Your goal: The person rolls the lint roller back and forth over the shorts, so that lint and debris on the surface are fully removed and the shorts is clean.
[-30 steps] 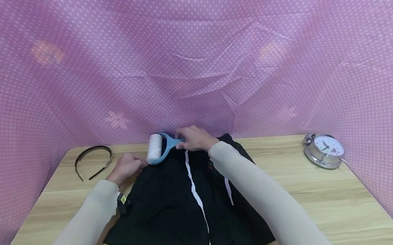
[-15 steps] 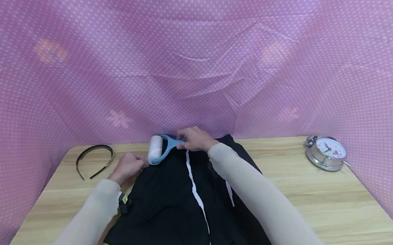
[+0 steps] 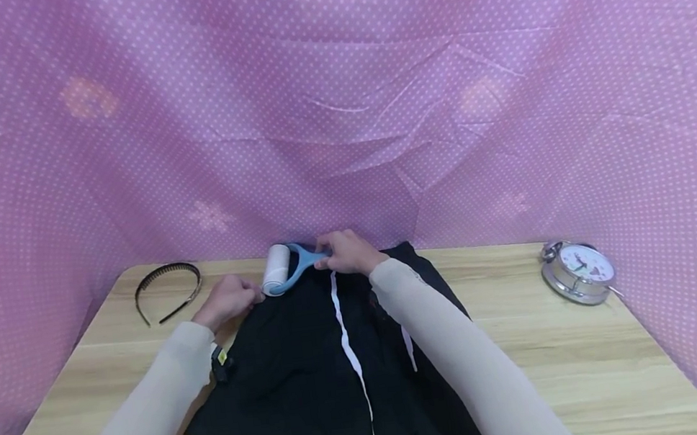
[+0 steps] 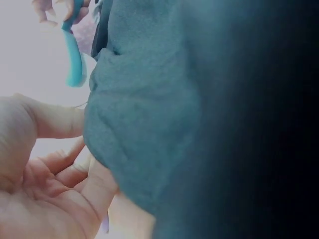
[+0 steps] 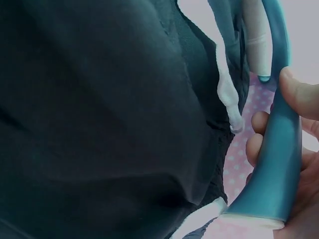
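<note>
A pair of black shorts (image 3: 297,383) with white drawstrings lies spread on the wooden table, waistband at the far side. My right hand (image 3: 348,252) grips the blue handle of a lint roller (image 3: 276,268), fingers wrapped round it in the right wrist view. The roller's white cylinder sits at the far left corner of the shorts' waistband. Just left of it, my left hand (image 3: 231,297) pinches the edge of the shorts. In the left wrist view, the black cloth (image 4: 134,109) runs between the thumb and fingers, and the lint roller (image 4: 74,59) shows beyond.
A dark headband (image 3: 165,269) lies at the back left of the wooden table (image 3: 549,360). At the right edge stands a silver alarm clock (image 3: 580,272). Pink dotted cloth (image 3: 334,103) hangs behind the table and along both sides.
</note>
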`<state>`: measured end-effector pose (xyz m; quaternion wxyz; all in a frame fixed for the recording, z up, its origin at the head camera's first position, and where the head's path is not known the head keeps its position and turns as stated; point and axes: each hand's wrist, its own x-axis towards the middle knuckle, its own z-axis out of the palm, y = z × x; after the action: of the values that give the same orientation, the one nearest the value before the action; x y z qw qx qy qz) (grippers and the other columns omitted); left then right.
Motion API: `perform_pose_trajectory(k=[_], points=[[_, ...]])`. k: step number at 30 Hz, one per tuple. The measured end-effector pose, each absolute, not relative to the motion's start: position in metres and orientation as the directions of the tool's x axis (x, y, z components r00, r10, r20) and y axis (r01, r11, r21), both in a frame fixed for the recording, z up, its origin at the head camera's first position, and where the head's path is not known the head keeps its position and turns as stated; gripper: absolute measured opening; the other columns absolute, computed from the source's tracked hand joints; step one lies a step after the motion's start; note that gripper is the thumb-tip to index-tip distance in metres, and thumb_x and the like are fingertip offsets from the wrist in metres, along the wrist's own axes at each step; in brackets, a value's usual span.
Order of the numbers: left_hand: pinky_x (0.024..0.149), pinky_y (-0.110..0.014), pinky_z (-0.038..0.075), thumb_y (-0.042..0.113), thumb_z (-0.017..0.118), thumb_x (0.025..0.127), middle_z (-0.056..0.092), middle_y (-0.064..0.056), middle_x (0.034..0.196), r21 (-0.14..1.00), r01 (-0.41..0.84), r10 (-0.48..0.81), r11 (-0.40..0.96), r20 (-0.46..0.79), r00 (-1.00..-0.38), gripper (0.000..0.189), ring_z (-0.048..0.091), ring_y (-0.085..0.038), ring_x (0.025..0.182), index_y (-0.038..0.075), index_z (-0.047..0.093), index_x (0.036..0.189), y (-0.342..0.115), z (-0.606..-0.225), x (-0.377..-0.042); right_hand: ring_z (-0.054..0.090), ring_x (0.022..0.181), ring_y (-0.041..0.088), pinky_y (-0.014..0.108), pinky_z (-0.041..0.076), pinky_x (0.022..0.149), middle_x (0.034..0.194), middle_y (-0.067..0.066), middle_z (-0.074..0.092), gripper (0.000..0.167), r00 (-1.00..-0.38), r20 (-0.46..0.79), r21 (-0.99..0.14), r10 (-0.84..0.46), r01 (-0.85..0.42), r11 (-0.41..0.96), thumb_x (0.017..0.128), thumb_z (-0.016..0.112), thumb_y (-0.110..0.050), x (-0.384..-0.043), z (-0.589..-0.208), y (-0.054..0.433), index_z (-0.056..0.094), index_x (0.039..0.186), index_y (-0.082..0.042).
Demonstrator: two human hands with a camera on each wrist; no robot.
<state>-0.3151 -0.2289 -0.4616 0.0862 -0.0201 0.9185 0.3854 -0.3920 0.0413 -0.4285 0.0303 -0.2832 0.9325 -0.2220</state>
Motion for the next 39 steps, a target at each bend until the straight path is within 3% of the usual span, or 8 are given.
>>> perform_pose_trajectory(k=[5, 12, 23, 34, 39], points=[[0.069, -0.022, 0.047, 0.017, 0.064, 0.091, 0.068, -0.003, 0.090, 0.708, -0.099, 0.036, 0.699, -0.173, -0.984, 0.021, 0.059, -0.015, 0.079, 0.001, 0.077, 0.097, -0.229, -0.462, -0.315, 0.059, 0.074, 0.012, 0.024, 0.047, 0.067, 0.092, -0.006, 0.073, 0.019, -0.838, 0.070, -0.436, -0.541, -0.514, 0.739, 0.092, 0.074, -0.034, -0.392, -0.426, 0.043, 0.072, 0.104, -0.019], [0.068, -0.022, 0.045, 0.017, 0.064, 0.090, 0.063, 0.003, 0.077, 0.707, -0.106, 0.032, 0.699, -0.179, -0.983, 0.019, 0.056, -0.014, 0.076, 0.002, 0.076, 0.095, -0.230, -0.463, -0.316, 0.061, 0.074, 0.012, 0.026, 0.047, 0.069, 0.094, -0.006, 0.073, 0.022, -0.842, 0.046, -0.433, -0.538, -0.502, 0.749, 0.093, 0.072, -0.036, -0.394, -0.426, 0.047, 0.071, 0.108, -0.020], [0.069, -0.022, 0.044, 0.014, 0.063, 0.089, 0.065, 0.003, 0.078, 0.709, -0.101, 0.024, 0.698, -0.164, -0.986, 0.021, 0.056, -0.013, 0.076, 0.002, 0.077, 0.099, -0.228, -0.460, -0.311, 0.059, 0.082, 0.016, 0.032, 0.048, 0.075, 0.099, -0.006, 0.070, 0.021, -0.847, 0.048, -0.411, -0.529, -0.500, 0.762, 0.092, 0.072, -0.037, -0.394, -0.427, 0.058, 0.070, 0.107, -0.023], [0.071, -0.023, 0.046, 0.012, 0.061, 0.089, 0.071, -0.005, 0.093, 0.716, -0.099, 0.035, 0.691, -0.169, -0.985, 0.022, 0.059, -0.016, 0.082, 0.001, 0.075, 0.101, -0.228, -0.461, -0.310, 0.062, 0.085, 0.014, 0.036, 0.052, 0.079, 0.105, -0.006, 0.074, 0.022, -0.864, 0.044, -0.399, -0.501, -0.475, 0.784, 0.091, 0.074, -0.039, -0.391, -0.422, 0.068, 0.072, 0.107, -0.025], [0.074, -0.023, 0.046, 0.012, 0.059, 0.090, 0.072, -0.010, 0.104, 0.705, -0.102, 0.027, 0.701, -0.169, -0.985, 0.022, 0.060, -0.019, 0.090, 0.001, 0.075, 0.101, -0.227, -0.461, -0.310, 0.060, 0.081, 0.014, 0.034, 0.050, 0.075, 0.099, -0.007, 0.073, 0.022, -0.868, 0.052, -0.377, -0.494, -0.475, 0.795, 0.090, 0.074, -0.038, -0.391, -0.419, 0.071, 0.072, 0.107, -0.024]])
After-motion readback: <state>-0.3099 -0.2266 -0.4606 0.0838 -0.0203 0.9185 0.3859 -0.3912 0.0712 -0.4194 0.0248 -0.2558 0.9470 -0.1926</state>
